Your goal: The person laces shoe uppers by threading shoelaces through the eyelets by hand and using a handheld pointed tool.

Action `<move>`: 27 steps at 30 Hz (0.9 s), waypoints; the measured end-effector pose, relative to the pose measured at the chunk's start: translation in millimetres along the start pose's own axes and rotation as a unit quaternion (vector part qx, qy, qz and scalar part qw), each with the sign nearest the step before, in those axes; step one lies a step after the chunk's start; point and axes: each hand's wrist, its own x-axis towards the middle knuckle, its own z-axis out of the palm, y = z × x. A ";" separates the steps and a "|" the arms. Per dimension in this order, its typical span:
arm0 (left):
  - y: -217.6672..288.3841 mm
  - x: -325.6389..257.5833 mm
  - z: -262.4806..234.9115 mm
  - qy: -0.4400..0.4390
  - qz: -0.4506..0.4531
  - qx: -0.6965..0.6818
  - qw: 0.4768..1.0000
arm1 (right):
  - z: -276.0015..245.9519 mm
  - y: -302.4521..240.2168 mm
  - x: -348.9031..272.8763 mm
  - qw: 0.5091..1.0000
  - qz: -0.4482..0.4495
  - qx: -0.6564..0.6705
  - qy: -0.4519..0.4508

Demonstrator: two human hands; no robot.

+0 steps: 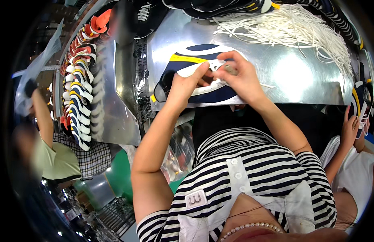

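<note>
A navy, white and yellow shoe upper lies on the shiny metal table in front of me. My left hand grips it near the white eyelet area, thumb on top and some fingers reaching into its opening. Close beside, my right hand is closed over the eyelets, its fingers pinching a small tan-grey handle-like piece. Whatever its tip touches is hidden by my fingers. From beneath my right hand, the end of a white shoelace sticks out to the right.
A heap of white shoelaces covers the far right of the metal table. Shoe uppers stand in a long row at left; dark ones lie at the back. Co-workers sit on both sides, the right one's hand on another upper.
</note>
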 end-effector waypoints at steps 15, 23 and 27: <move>-3.4 -18.1 22.2 0.105 0.136 0.045 0.984 | -24.1 -17.2 -25.3 0.986 -0.132 -0.104 0.013; -4.0 -17.5 23.5 0.106 0.136 0.035 0.984 | -31.2 -21.8 -12.4 0.958 -0.144 -0.247 -0.022; -9.4 -19.2 13.6 0.087 0.131 0.079 0.984 | -22.4 -4.9 7.6 0.922 -0.215 -0.320 -0.031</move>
